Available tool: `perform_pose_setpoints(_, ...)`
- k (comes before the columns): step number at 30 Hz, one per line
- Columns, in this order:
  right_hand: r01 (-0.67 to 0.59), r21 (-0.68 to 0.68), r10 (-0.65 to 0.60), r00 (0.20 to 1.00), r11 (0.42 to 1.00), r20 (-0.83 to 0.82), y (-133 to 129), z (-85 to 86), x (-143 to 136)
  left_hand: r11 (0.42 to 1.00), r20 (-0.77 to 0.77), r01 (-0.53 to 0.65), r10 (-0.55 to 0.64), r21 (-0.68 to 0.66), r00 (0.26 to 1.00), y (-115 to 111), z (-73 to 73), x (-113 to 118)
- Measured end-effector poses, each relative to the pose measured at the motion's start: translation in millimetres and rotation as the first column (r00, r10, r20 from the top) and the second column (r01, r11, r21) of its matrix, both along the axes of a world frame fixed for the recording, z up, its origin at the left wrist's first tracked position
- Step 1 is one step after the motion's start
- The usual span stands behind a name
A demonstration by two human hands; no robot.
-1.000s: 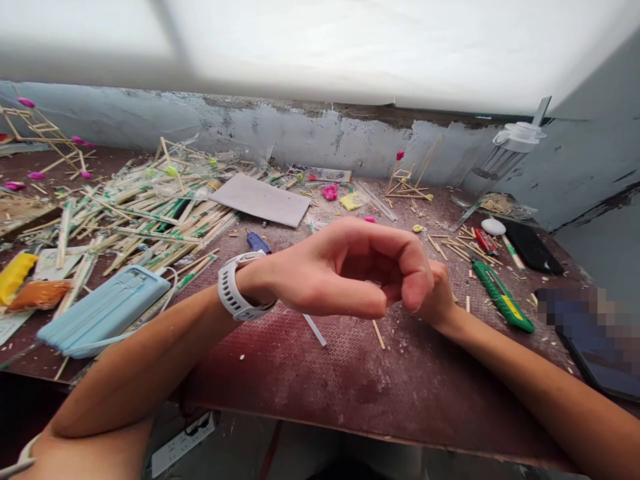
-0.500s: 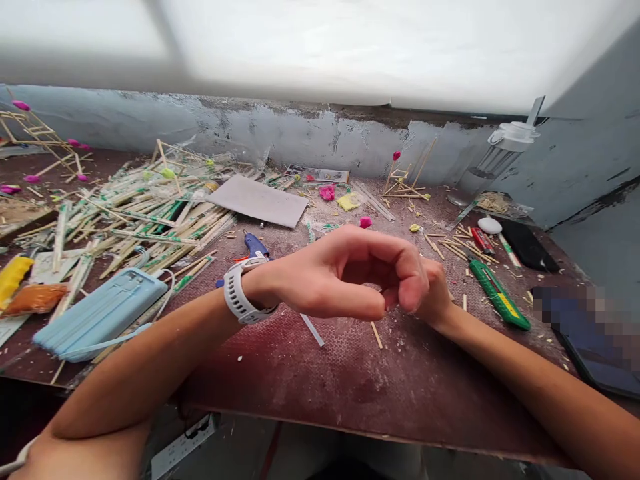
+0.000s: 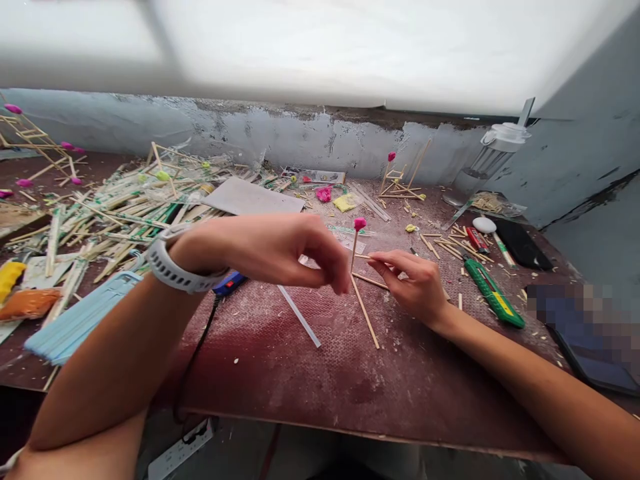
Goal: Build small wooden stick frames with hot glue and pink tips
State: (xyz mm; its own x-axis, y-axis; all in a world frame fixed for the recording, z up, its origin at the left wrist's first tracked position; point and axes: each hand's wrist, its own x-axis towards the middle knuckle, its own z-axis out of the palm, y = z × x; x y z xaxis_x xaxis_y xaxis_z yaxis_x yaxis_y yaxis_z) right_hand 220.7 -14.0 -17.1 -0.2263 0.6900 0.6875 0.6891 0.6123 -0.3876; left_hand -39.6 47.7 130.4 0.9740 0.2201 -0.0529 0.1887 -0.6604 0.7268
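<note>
A small frame of wooden sticks stands on the table, with base sticks (image 3: 367, 313) splayed out and one upright stick (image 3: 354, 252) capped by a pink lump (image 3: 359, 224). My right hand (image 3: 417, 283), to the right of it, pinches a thin wooden stick (image 3: 362, 257) that points left at the upright. On the other side, my left hand (image 3: 280, 250) is curled with its fingertips bent down close beside the upright; whatever they may hold is hidden. A white watch band circles my left wrist. Below that hand lies a clear glue stick (image 3: 300, 317).
Partly behind my left arm is a blue glue gun (image 3: 230, 283) with its cord. Loose sticks (image 3: 125, 213) and wrappers pile up at left, near a light-blue power bank (image 3: 85, 313). A green cutter (image 3: 493, 293), a phone (image 3: 590, 353) and a bottle (image 3: 493, 160) are at right.
My left hand has moved left, uncovering the upright stick with its pink top and my right hand's fingers. The stick pinched in my right hand now shows.
</note>
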Motion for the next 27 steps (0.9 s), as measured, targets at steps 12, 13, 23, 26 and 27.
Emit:
perform_pose_setpoints(12,-0.001,-0.017,0.001,1.0,1.0,-0.005,0.8,-3.0,0.2,0.917,0.074,-0.264,0.253,0.3,0.965,28.9,-56.1,19.4)
perform_pose_setpoints(13,-0.001,-0.017,0.001,1.0,1.0,-0.004,0.7,-2.6,0.0,0.92,0.081,-0.263,0.25,0.29,0.965,28.8,-59.6,22.1)
perform_pose_setpoints(23,0.0,-0.01,0.0,1.0,1.0,0.005,0.3,-2.0,0.0,0.883,0.202,-0.294,0.234,0.366,0.951,28.9,-67.1,30.1)
perform_pose_setpoints(26,0.005,-0.012,-0.004,1.0,1.0,0.007,0.2,-1.4,-0.2,0.889,0.214,-0.289,0.224,0.354,0.951,29.0,-68.5,30.3)
perform_pose_setpoints(27,0.006,-0.01,-0.006,1.0,1.0,0.009,0.2,-1.2,-0.3,0.892,0.215,-0.288,0.223,0.348,0.951,29.1,-69.3,30.4)
